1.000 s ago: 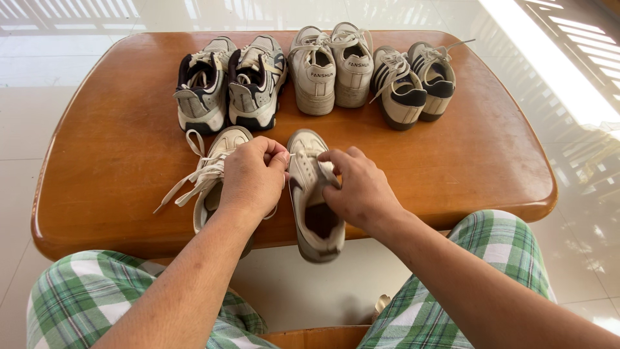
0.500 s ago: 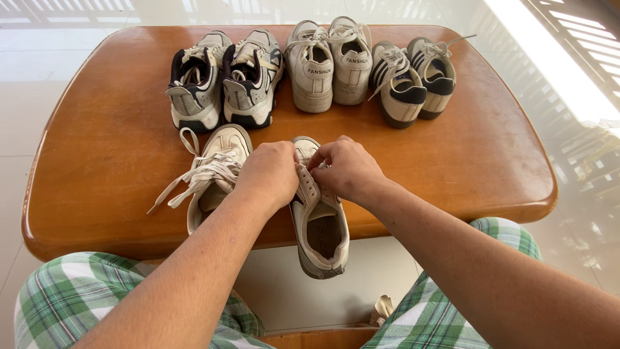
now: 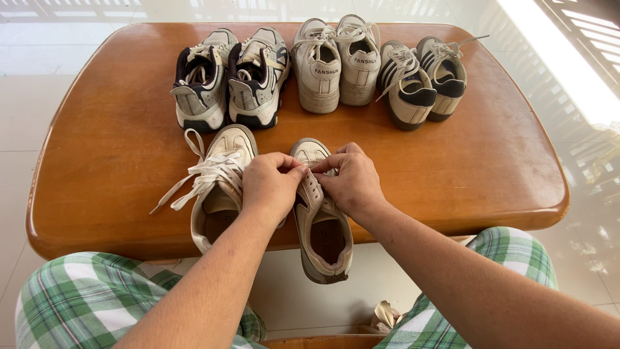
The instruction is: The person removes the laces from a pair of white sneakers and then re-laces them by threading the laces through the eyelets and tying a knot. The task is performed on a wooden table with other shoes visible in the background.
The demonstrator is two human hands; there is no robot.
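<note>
A cream sneaker (image 3: 324, 239) lies at the table's near edge, heel hanging over it toward me. My left hand (image 3: 271, 187) and my right hand (image 3: 352, 184) both pinch its lace area near the toe end, fingertips almost meeting over the eyelets. The lace itself is mostly hidden under my fingers. Its matching sneaker (image 3: 219, 181) rests just left of my left hand, its white laces loose and trailing out to the left.
Three pairs of shoes line the far side of the brown wooden table (image 3: 116, 148): grey-and-black trainers (image 3: 229, 77), beige sneakers (image 3: 336, 61), and striped tan-and-black sneakers (image 3: 420, 81). My green plaid knees sit below the table edge. White tiled floor surrounds the table.
My right hand moved from the sneaker's tongue up toward the toe, and both hands came together on the lace area. The view shifted slightly.
</note>
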